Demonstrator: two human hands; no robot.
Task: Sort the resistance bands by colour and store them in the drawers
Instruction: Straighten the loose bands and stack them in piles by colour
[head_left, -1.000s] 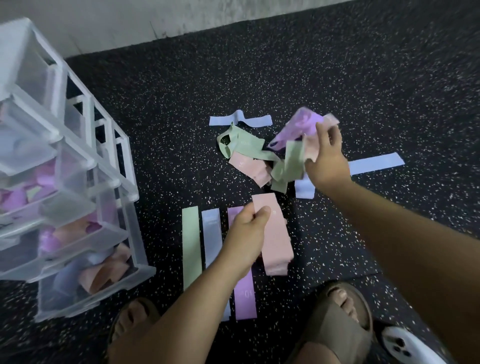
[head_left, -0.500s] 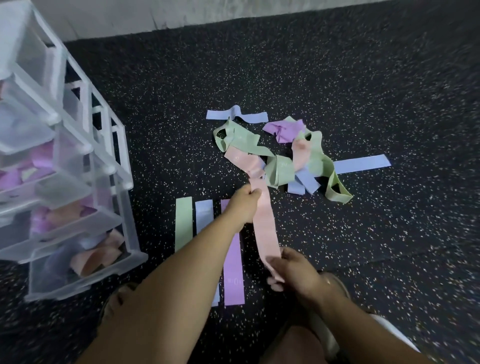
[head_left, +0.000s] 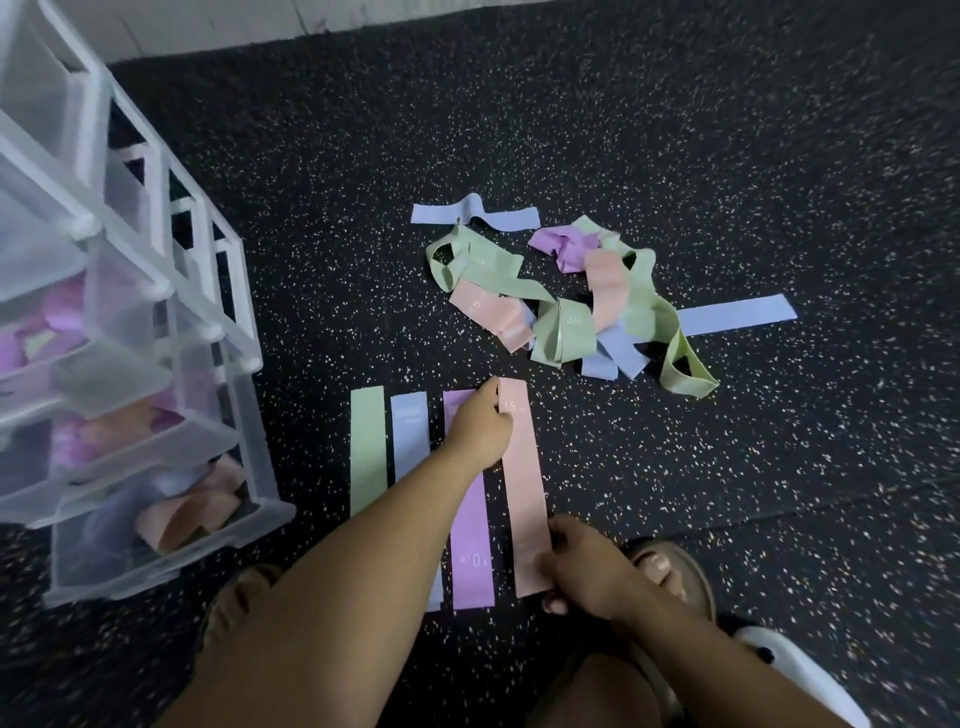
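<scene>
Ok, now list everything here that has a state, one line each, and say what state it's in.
pink band: stretched out flat, held at both ends
left hand: pinches its far end
right hand: grips its near end
green band: lying flat, untouched
blue band: lying flat
purple band: lying flat, partly hidden
pile of bands: tangled, unsorted
drawers: pulled out, bands inside

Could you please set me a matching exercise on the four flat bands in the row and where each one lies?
Bands:
1. green band
2. blue band
3. purple band
4. pink band

Places:
A. held at its ends by the left hand and right hand
B. far left of the row
C. directly left of pink
D. between green and purple

Pairs: 1-B, 2-D, 3-C, 4-A
</scene>
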